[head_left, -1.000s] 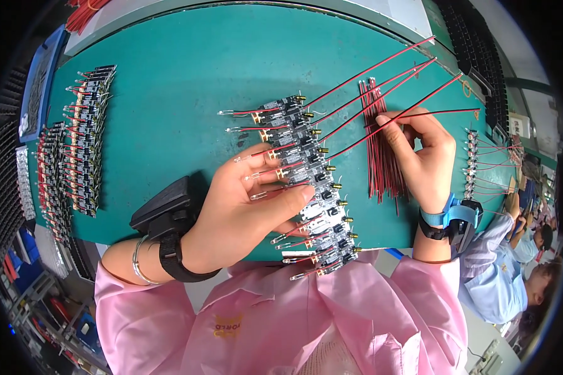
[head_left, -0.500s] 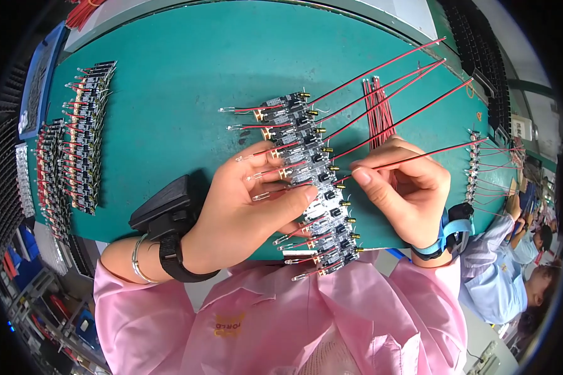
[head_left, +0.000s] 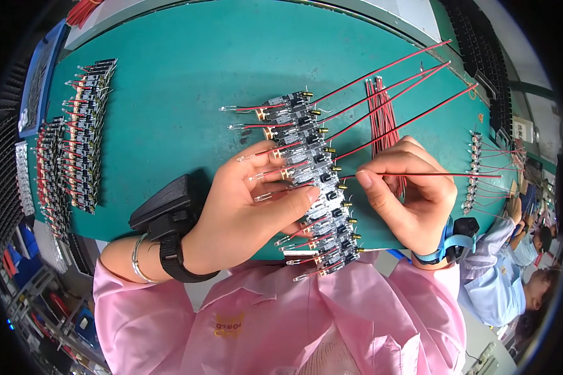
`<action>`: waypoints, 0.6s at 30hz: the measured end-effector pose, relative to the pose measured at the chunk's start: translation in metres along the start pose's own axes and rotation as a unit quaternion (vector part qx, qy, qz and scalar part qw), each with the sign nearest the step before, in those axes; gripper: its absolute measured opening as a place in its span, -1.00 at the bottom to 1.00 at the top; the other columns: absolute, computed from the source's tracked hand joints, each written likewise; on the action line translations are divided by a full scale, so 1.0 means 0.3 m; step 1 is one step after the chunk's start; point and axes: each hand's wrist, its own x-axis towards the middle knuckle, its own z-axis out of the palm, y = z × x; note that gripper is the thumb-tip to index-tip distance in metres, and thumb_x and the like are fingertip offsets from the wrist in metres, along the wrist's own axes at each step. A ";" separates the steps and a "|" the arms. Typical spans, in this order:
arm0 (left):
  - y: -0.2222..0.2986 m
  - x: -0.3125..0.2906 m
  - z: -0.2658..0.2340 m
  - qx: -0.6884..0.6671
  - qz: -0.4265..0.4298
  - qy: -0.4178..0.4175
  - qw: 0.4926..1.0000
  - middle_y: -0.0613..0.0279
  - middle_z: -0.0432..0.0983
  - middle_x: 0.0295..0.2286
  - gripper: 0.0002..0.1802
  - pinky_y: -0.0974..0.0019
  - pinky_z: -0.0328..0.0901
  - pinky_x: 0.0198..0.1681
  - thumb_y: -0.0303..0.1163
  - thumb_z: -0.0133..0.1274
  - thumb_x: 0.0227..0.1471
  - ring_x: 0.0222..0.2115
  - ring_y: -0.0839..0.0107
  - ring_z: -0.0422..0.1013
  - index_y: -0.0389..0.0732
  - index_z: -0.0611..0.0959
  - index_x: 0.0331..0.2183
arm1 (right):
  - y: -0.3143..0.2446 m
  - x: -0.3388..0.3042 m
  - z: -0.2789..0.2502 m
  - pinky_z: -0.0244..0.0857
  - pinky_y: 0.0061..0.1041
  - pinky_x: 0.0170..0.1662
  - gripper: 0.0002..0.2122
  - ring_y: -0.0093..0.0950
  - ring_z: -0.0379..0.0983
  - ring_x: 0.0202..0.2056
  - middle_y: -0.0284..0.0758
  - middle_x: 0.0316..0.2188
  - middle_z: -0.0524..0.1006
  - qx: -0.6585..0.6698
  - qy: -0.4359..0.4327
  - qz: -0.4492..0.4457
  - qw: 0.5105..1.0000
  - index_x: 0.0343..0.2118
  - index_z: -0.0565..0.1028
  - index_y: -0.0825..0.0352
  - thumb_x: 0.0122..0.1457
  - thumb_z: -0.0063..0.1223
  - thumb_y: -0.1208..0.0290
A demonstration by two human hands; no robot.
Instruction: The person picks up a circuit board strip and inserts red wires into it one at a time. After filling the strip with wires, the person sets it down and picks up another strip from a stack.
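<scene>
My left hand [head_left: 247,200] grips a long strip of joined circuit boards [head_left: 301,134], thumb on top and fingers beneath. Short red leads with clear tips stick out along the strip's left edge. On its right edge sit small yellow-and-black parts, and several long red-and-black wires [head_left: 391,98] run from the upper boards toward the far right. Between thumb and forefinger, my right hand [head_left: 413,194] pinches another red-and-black wire [head_left: 469,175]. That wire's near end points at the strip's right edge; I cannot tell whether it touches.
A bundle of red-and-black wires [head_left: 381,115] lies beyond my right hand. Stacked board strips [head_left: 87,137] stand at the left, beside a blue tray [head_left: 42,81]. Another wired strip [head_left: 473,172] lies at the right table edge. A person in light blue [head_left: 497,284] sits at the right.
The wire in my right hand has swung from slanting up to the right to nearly level. That hand has shifted slightly right. My left hand keeps its hold on the strip.
</scene>
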 end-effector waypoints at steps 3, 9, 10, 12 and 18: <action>0.001 0.004 0.001 0.003 0.003 -0.005 1.000 0.24 0.37 -0.32 -0.65 0.45 0.40 -0.44 -0.58 -0.01 -0.14 -0.34 0.53 0.35 -0.28 0.34 -0.23 | -0.005 0.000 0.005 0.02 -0.67 -0.55 -0.93 -0.59 0.21 -0.60 -0.33 -0.63 0.39 -0.009 0.012 -0.018 1.000 -0.58 0.45 0.45 -0.21 0.08 0.67; -0.004 0.002 0.000 0.002 0.011 -0.006 1.000 0.25 0.38 -0.33 -0.66 0.46 0.40 -0.46 -0.58 -0.01 -0.14 -0.34 0.54 0.35 -0.28 0.34 -0.23 | -0.004 0.001 0.022 0.00 -0.66 -0.56 -0.93 -0.60 0.20 -0.61 -0.35 -0.66 0.37 0.004 0.002 0.001 1.000 -0.60 0.45 0.43 -0.20 0.09 0.65; -0.003 0.001 0.002 0.002 0.012 -0.005 1.000 0.25 0.38 -0.33 -0.66 0.46 0.40 -0.46 -0.58 -0.01 -0.14 -0.34 0.55 0.35 -0.28 0.34 -0.23 | -0.004 0.000 0.023 0.00 -0.66 -0.57 -0.94 -0.60 0.19 -0.62 -0.36 -0.66 0.36 0.014 0.004 0.009 1.000 -0.60 0.45 0.43 -0.20 0.09 0.65; 0.000 -0.001 0.006 0.003 0.014 -0.003 1.000 0.26 0.38 -0.33 -0.66 0.47 0.40 -0.46 -0.58 -0.01 -0.14 -0.34 0.55 0.34 -0.27 0.34 -0.23 | -0.005 -0.002 0.020 -0.01 -0.66 -0.57 -0.94 -0.61 0.19 -0.62 -0.37 -0.67 0.36 0.024 0.005 0.017 1.000 -0.60 0.45 0.44 -0.20 0.10 0.64; 0.000 0.000 0.004 0.000 0.014 -0.005 1.000 0.27 0.38 -0.33 -0.67 0.46 0.40 -0.45 -0.58 -0.01 -0.13 -0.34 0.55 0.34 -0.27 0.34 -0.23 | -0.007 -0.002 0.013 -0.01 -0.67 -0.56 -0.94 -0.63 0.18 -0.63 -0.38 -0.68 0.35 0.047 -0.011 0.051 0.998 -0.61 0.44 0.45 -0.20 0.10 0.64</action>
